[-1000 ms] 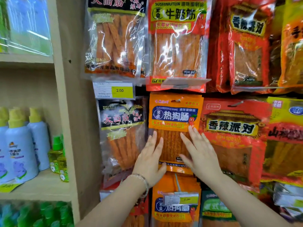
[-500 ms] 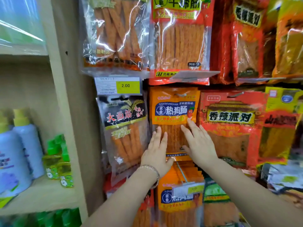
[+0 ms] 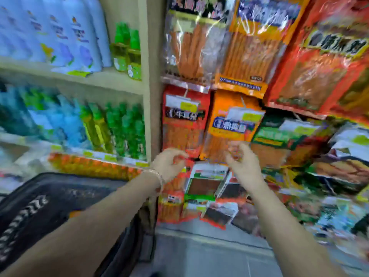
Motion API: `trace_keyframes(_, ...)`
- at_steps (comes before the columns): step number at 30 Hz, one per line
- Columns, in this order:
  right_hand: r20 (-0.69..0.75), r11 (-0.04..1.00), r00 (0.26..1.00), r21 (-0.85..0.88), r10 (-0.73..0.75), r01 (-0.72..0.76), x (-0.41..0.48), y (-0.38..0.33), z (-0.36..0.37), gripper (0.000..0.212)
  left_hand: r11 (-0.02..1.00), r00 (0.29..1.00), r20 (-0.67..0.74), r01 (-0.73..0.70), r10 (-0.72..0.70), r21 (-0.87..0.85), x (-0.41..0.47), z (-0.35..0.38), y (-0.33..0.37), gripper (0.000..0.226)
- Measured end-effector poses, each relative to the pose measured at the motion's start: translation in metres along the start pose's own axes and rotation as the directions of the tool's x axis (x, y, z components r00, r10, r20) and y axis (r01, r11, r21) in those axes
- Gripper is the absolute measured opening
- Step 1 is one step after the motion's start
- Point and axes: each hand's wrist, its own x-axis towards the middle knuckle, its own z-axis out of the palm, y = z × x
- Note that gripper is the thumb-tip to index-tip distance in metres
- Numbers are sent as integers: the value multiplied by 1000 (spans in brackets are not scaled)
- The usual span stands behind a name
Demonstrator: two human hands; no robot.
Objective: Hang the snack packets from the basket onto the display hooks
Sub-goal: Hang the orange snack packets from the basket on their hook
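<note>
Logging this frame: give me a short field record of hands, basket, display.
left hand: empty, fingers curled, in front of the lower packets
right hand: empty, fingers curled, off the orange packet
basket: dark, lower left, contents not visible
display: packets hung in rows, price tags on hooks
shelf: left of display, bottles
image: motion-blurred

Snack packets (image 3: 235, 128) hang right of shelf post (image 3: 152, 76); bottles (image 3: 60, 37) on shelves left; basket (image 3: 60, 206) below.
</note>
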Motion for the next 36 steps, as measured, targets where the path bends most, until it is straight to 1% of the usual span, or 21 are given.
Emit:
trace_keyframes(1,39,999,999,37,36,-37,-22,6,16,24,995,995,21,102,-102,-14,-26,3,-22,21)
trace_keyframes(3,139,986,984,104,116,-131,-65,15,48,26,961,959,73,276,-273,-29,-77,8,-63,20)
trace_keyframes(5,252,958,941,118,227,-263,-107,19,80,23,905,902,90,426,-422,-25,-125,9,-104,21)
trace_keyframes(7,353,928,884,95,306,-359,-145,19,110,21,825,825,99,563,-556,-51,-170,5,-141,23)
trace_keyframes(9,437,908,825,44,357,-416,-177,15,142,23,753,751,108,657,-651,-30,-206,-6,-177,18)
trace_keyframes(13,596,856,668,-64,445,-513,-222,-7,214,22,603,599,90,797,-796,25,-253,-40,-238,20)
trace_keyframes(14,624,849,635,-90,455,-521,-229,-15,233,22,578,575,94,816,-812,6,-258,-50,-252,19)
trace_keyframes(16,679,840,573,-124,460,-527,-240,-32,272,22,550,551,118,834,-826,-40,-265,-74,-279,18)
trace_keyframes(18,712,826,520,-152,472,-542,-248,-49,313,22,530,532,120,847,-838,-48,-268,-101,-302,17)
trace_keyframes(20,725,799,468,-189,505,-570,-254,-61,354,21,526,528,125,849,-840,-49,-268,-128,-329,13)
trace_keyframes(22,734,774,417,-229,535,-590,-254,-68,394,19,525,526,126,850,-841,-50,-263,-148,-357,15)
trace_keyframes(25,737,737,345,-295,581,-609,-252,-66,451,17,497,501,154,865,-851,-65,-253,-165,-397,17)
trace_keyframes(29,711,688,295,-356,638,-633,-253,-38,521,16,464,470,231,882,-852,-83,-238,-157,-455,15)
trace_keyframes(32,679,648,273,-387,681,-656,-262,-3,572,16,427,420,332,903,-845,-55,-229,-134,-504,11)
trace_keyframes(33,663,636,276,-391,696,-665,-265,8,588,19,424,407,364,905,-837,-36,-225,-127,-519,12)
trace_keyframes(36,635,618,289,-385,716,-686,-273,37,632,32,433,371,408,899,-834,67,-213,-111,-560,27)
